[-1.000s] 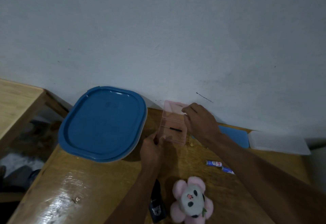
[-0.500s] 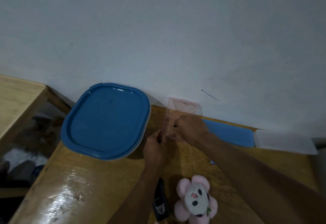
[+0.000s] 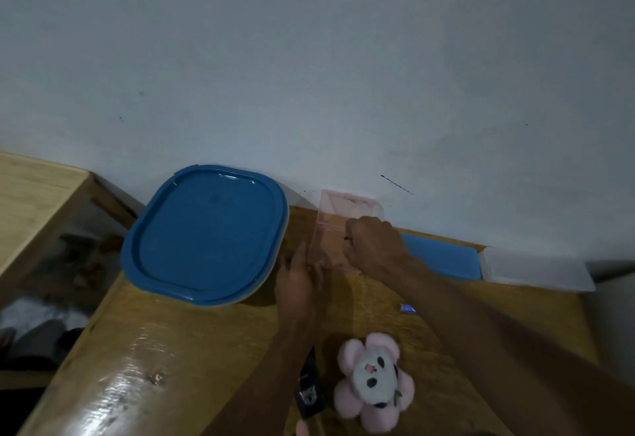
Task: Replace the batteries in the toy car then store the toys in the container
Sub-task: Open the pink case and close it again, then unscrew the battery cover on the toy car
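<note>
A small clear pink box (image 3: 338,210) stands open against the wall at the back of the wooden table (image 3: 171,367). My left hand (image 3: 297,284) grips its near left corner. My right hand (image 3: 372,246) reaches into the box with curled fingers, and the tip of a thin dark tool (image 3: 345,238) pokes out at its fingertips. The dark toy car (image 3: 311,398) lies near the front edge, partly under my left forearm. A pink panda plush (image 3: 372,380) lies beside it. The large container with a blue lid (image 3: 206,233) stands to the left.
A small blue battery (image 3: 408,308) lies on the table right of my right forearm. A flat blue lid (image 3: 443,258) and a clear white tub (image 3: 536,269) sit along the wall at the right. A second wooden table (image 3: 34,188) stands at the left.
My right hand has moved from the box's right side into the box and closed over the thin dark tool that lay there. My left hand keeps its hold on the box corner.
</note>
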`<act>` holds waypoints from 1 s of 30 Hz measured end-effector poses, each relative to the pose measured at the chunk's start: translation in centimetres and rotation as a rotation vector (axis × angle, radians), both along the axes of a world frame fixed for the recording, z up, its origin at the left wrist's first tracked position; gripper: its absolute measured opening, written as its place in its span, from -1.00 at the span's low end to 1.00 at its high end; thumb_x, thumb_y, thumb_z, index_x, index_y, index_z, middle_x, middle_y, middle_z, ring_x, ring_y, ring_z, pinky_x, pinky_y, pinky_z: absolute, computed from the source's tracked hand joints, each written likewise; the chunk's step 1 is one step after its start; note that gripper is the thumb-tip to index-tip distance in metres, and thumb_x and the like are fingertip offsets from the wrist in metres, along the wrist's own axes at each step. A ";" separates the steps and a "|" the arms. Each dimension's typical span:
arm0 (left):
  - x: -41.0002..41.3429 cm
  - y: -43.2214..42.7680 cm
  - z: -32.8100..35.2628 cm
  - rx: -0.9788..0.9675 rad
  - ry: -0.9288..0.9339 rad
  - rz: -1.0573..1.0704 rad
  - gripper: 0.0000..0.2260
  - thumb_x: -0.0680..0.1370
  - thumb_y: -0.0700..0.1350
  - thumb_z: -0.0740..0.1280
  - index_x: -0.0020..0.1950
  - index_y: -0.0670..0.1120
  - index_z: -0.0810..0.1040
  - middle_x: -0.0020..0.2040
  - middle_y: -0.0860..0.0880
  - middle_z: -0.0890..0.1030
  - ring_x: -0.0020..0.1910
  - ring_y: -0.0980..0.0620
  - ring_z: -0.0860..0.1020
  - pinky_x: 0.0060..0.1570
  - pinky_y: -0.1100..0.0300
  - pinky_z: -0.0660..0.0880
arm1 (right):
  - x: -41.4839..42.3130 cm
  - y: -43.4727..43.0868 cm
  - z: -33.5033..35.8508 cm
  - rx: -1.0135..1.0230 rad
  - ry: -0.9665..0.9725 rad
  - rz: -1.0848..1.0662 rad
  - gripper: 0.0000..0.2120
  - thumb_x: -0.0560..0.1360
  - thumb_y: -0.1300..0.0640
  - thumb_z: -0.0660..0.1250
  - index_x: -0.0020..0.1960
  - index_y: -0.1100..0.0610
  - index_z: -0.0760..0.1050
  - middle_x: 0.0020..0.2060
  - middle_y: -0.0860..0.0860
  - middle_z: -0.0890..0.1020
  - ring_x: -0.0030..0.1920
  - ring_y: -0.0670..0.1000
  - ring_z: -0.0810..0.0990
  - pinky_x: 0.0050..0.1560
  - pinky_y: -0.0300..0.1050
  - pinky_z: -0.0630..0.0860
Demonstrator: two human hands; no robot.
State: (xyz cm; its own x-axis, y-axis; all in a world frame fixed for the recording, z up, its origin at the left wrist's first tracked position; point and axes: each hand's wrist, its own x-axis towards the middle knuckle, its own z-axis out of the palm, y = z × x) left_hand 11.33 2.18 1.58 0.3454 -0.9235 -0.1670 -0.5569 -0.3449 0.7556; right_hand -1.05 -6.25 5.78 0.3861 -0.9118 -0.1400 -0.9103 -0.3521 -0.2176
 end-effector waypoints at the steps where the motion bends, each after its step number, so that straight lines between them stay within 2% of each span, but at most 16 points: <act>1: -0.2 0.5 0.3 -0.011 -0.053 -0.030 -0.63 0.63 -0.11 0.24 0.44 -0.02 0.38 0.34 -0.10 0.45 0.22 -0.06 0.51 0.17 0.14 0.43 | -0.5 0.2 0.0 -0.008 -0.002 -0.026 -0.80 0.53 0.08 0.23 0.04 0.19 0.49 -0.03 0.14 0.60 -0.03 0.17 0.57 -0.19 -0.09 0.33; 3: -0.7 1.4 1.0 -0.034 -0.146 -0.122 -0.63 0.64 -0.08 0.20 0.45 0.00 0.34 0.38 -0.07 0.38 0.19 -0.03 0.51 0.13 0.15 0.47 | -1.7 0.9 0.3 -0.018 0.000 -0.093 -0.80 0.53 0.05 0.23 0.05 0.15 0.47 -0.02 0.12 0.60 -0.02 0.17 0.57 -0.12 -0.04 0.41; 6: -1.6 1.9 2.0 -0.157 -0.274 -0.250 -0.73 0.61 -0.11 0.28 0.31 -0.10 0.48 0.25 -0.12 0.53 0.07 -0.02 0.57 -0.01 0.17 0.52 | -4.0 2.5 1.1 -0.023 -0.012 -0.183 -0.82 0.52 0.08 0.20 0.06 0.12 0.47 -0.01 0.12 0.61 0.01 0.18 0.56 -0.07 -0.01 0.44; 8: -2.4 2.1 2.8 -0.239 -0.355 -0.330 -0.80 0.57 -0.13 0.33 0.18 -0.12 0.55 0.17 -0.16 0.58 -0.02 -0.07 0.61 -0.09 0.10 0.57 | -5.9 4.0 1.9 -0.013 -0.043 -0.234 -0.82 0.52 0.13 0.21 0.09 0.14 0.48 0.00 0.13 0.62 0.02 0.19 0.57 -0.06 0.02 0.47; 11: -4.3 3.6 5.5 -0.278 -0.504 -0.483 -0.73 0.61 -0.05 0.21 0.25 -0.12 0.53 0.23 -0.14 0.55 0.14 -0.11 0.55 0.13 -0.02 0.50 | -8.9 6.7 2.8 0.012 -0.067 -0.285 -0.79 0.52 0.14 0.23 0.13 0.13 0.49 0.03 0.14 0.63 0.03 0.20 0.58 0.00 0.03 0.51; 13: -5.9 5.1 6.8 -0.265 -0.565 -0.517 -0.67 0.63 -0.01 0.19 0.33 -0.12 0.48 0.30 -0.11 0.52 0.28 -0.09 0.47 0.29 0.03 0.37 | -10.9 8.9 3.5 0.033 -0.080 -0.302 -0.80 0.53 0.11 0.25 0.12 0.12 0.50 0.03 0.13 0.63 0.04 0.19 0.58 0.01 0.03 0.53; 15: -7.8 6.8 7.4 -0.257 -0.613 -0.565 -0.64 0.64 0.01 0.16 0.37 -0.12 0.44 0.36 -0.11 0.48 0.35 -0.08 0.42 0.35 0.05 0.28 | -13.1 11.4 4.0 0.025 -0.103 -0.311 -0.84 0.51 0.11 0.27 0.07 0.11 0.52 0.00 0.12 0.64 0.01 0.17 0.59 -0.03 -0.01 0.52; 17: -10.0 8.8 7.6 -0.230 -0.656 -0.607 -0.61 0.63 0.02 0.16 0.40 -0.13 0.43 0.37 -0.14 0.47 0.36 -0.13 0.42 0.36 0.00 0.28 | -15.5 14.1 4.4 -0.003 -0.118 -0.320 -0.85 0.50 0.12 0.29 0.05 0.11 0.51 -0.03 0.12 0.64 -0.03 0.16 0.59 -0.08 -0.03 0.50; 19: -12.3 11.0 7.7 -0.218 -0.670 -0.617 -0.61 0.62 0.02 0.14 0.36 -0.15 0.46 0.35 -0.17 0.49 0.32 -0.17 0.45 0.34 -0.02 0.31 | -17.8 16.7 4.6 -0.013 -0.132 -0.331 -0.86 0.51 0.12 0.26 0.05 0.11 0.50 -0.03 0.12 0.63 -0.02 0.15 0.58 -0.10 -0.05 0.47; 22: -15.9 14.9 7.8 -0.190 -0.651 -0.654 -0.49 0.57 0.10 -0.02 0.31 -0.16 0.49 0.30 -0.19 0.51 0.25 -0.20 0.49 0.27 -0.06 0.37 | -21.3 21.0 4.5 -0.021 -0.161 -0.362 -0.84 0.52 0.04 0.24 0.02 0.10 0.49 -0.07 0.10 0.63 -0.06 0.14 0.58 -0.17 -0.10 0.41; 26: -20.3 19.7 7.7 -0.134 -0.658 -0.687 -0.69 0.63 0.03 0.12 0.26 -0.10 0.46 0.28 -0.11 0.45 0.24 -0.14 0.46 0.16 -0.01 0.41 | -25.1 26.3 4.4 -0.014 -0.202 -0.397 -0.90 0.50 0.04 0.27 -0.11 0.06 0.48 -0.19 0.03 0.57 -0.19 0.05 0.52 -0.21 -0.15 0.36; 30: -23.9 23.6 7.2 0.016 -0.596 -0.636 -0.64 0.62 0.10 0.17 0.34 -0.06 0.37 0.33 -0.12 0.38 0.27 -0.14 0.43 0.15 -0.03 0.44 | -27.9 30.5 3.4 0.030 -0.184 -0.460 -0.90 0.51 0.07 0.25 -0.05 0.07 0.49 -0.20 0.00 0.56 -0.20 0.03 0.50 -0.20 -0.14 0.41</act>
State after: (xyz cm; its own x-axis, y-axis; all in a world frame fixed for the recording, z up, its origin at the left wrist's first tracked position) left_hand -12.55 25.83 8.75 -0.2008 -0.9700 -0.1370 -0.9485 0.1576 0.2747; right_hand -28.98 24.25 9.21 -0.0342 -0.9901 -0.1363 -0.9156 0.0857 -0.3928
